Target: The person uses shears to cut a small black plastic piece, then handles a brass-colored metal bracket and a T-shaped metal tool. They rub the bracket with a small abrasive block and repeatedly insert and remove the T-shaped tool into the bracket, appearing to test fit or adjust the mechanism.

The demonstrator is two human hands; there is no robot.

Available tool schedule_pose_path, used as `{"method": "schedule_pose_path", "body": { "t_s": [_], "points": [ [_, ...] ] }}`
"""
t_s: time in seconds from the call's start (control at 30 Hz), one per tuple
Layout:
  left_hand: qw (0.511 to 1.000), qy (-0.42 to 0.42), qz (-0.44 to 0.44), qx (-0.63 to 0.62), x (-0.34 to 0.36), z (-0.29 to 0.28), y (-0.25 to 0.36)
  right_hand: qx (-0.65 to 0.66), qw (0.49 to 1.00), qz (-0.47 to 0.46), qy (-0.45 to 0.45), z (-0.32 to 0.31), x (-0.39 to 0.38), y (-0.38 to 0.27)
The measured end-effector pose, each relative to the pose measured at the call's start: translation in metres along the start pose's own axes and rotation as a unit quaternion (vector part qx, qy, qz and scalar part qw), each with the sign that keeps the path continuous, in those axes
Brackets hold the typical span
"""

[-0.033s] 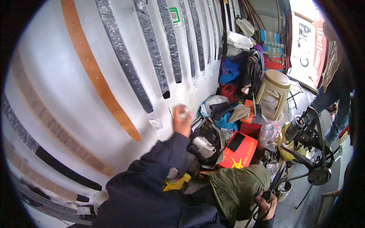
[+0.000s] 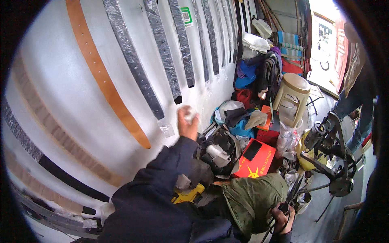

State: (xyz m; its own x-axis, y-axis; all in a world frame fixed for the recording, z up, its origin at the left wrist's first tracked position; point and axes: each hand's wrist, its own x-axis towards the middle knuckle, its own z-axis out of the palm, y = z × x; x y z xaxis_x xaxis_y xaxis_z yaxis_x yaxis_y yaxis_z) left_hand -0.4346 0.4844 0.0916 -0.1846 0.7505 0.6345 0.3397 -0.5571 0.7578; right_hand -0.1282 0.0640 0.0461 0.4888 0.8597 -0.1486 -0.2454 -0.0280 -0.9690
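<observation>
My left hand (image 2: 187, 123) is raised by the white wall (image 2: 158, 137), below hanging plastic-wrapped dark straps (image 2: 162, 52) and right of an orange punched strap (image 2: 101, 85). Its fingers curl around something pale, too blurred to name. At lower right, my right hand (image 2: 281, 216) grips a dark, looped, strap-like object beside an olive-green cloth (image 2: 249, 194). Above that cloth, a black phone (image 2: 252, 150) lies on a red box (image 2: 263, 162).
A black metal machine (image 2: 336, 150) stands at my right, with another person (image 2: 356, 113) behind it. A beige stool (image 2: 291, 89), piled bags and clothing (image 2: 259, 69), and a yellow case (image 2: 196, 192) crowd the floor. A bright doorway (image 2: 324, 44) is at the back right.
My left hand and sleeve have shifted slightly up and leftward along the wall. My right hand stays in about the same place.
</observation>
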Motion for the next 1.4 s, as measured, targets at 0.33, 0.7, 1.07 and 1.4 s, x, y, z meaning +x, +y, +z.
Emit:
{"method": "schedule_pose_path", "body": {
  "t_s": [0.33,0.7,1.07,1.4],
  "points": [
    [0.986,-0.098,-0.134,-0.017,0.127,-0.031,-0.015,0.069,0.997,-0.032,0.011,0.067,0.011,-0.011],
    [0.874,-0.369,-0.113,-0.297,0.022,-0.001,0.154,0.343,0.939,-0.035,0.005,0.186,0.095,-0.019],
    [0.813,-0.445,-0.115,-0.357,0.002,0.013,0.179,0.332,0.939,-0.074,-0.058,0.231,0.104,-0.041],
    [0.829,-0.414,-0.131,-0.353,0.001,0.009,0.178,0.339,0.937,-0.064,-0.050,0.236,0.097,-0.049]
  ]
}}
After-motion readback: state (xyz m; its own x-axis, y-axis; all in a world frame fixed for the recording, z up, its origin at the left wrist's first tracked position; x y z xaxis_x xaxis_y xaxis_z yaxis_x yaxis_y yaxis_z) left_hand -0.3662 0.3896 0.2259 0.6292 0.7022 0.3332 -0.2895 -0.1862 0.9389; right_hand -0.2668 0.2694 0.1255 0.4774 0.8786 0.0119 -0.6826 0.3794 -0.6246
